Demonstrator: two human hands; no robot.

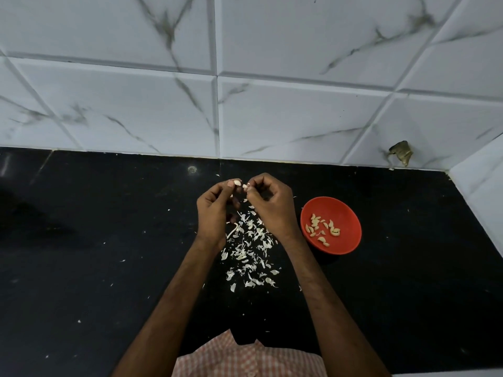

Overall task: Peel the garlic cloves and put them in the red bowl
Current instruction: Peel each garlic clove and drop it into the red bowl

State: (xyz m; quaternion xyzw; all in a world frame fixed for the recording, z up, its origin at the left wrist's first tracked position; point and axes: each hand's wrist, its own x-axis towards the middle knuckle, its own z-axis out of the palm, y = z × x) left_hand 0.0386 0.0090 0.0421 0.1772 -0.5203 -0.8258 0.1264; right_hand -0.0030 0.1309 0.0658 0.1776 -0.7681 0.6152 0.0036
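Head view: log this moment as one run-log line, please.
phase: peeling | left hand: holds garlic clove | right hand: pinches its skin | red bowl: peeled cloves inside | counter: loose skins under hands

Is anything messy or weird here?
Yes. Papery garlic skins lie scattered over the black counter beside the red bowl. A brownish crumpled scrap clings to the tiled wall near the right corner; what it is cannot be told.
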